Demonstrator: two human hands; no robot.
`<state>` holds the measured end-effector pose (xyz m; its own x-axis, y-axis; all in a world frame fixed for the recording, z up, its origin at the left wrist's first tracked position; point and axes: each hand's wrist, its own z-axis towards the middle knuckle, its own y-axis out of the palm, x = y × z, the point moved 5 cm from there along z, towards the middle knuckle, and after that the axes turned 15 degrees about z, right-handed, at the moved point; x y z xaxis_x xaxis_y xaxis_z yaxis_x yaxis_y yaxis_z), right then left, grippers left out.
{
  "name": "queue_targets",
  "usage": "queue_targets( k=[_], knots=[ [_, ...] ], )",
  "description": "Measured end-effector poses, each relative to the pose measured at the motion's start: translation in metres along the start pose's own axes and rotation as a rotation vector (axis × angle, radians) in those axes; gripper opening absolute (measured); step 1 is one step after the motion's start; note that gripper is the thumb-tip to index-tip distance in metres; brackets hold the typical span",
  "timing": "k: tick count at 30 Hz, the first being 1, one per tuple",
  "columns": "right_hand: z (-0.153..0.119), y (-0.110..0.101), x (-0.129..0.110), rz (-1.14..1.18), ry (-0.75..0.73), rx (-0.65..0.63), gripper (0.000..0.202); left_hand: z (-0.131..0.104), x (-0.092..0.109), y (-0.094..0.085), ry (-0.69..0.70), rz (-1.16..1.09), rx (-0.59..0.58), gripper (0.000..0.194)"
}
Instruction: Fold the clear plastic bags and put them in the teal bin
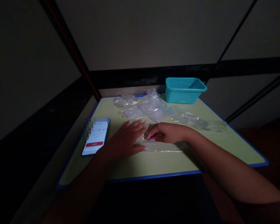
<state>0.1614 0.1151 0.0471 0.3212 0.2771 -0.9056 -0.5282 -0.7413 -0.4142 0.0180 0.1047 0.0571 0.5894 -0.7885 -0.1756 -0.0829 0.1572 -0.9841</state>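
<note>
A clear plastic bag (163, 147) lies flat on the table in front of me. My left hand (130, 137) rests palm down at its left end, fingers spread. Just to the right, my right hand (166, 132) bends over the same bag, its fingertips drawn together on the plastic close to my left fingers. Beyond both hands is a loose heap of crumpled clear plastic bags (151, 105). Another long clear bag (198, 121) stretches toward the table's right edge.
A lit smartphone (96, 137) lies left of my left hand. At the back right of the table stands a turquoise plastic basket (185, 93). The pale table (140, 168) has a blue rim, and a wall with dark bands rises behind it.
</note>
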Motion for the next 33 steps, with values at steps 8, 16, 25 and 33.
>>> queue_targets(
  k=[8,16,25,33],
  knots=[
    [-0.005,0.002,-0.01,-0.119,-0.053,-0.066,0.04,-0.002,0.005,0.007,0.048,-0.046,-0.054,0.067],
    [-0.008,0.004,-0.014,-0.247,-0.086,-0.115,0.041,-0.003,0.004,0.008,0.019,-0.05,-0.046,0.065],
    [-0.01,0.009,-0.02,-0.457,0.012,-0.16,0.05,-0.004,-0.003,0.009,-0.094,0.019,-0.08,0.064],
    [-0.013,0.013,-0.024,-0.485,0.074,-0.169,0.056,0.001,0.009,0.009,0.032,-0.033,-0.125,0.064]
  ],
)
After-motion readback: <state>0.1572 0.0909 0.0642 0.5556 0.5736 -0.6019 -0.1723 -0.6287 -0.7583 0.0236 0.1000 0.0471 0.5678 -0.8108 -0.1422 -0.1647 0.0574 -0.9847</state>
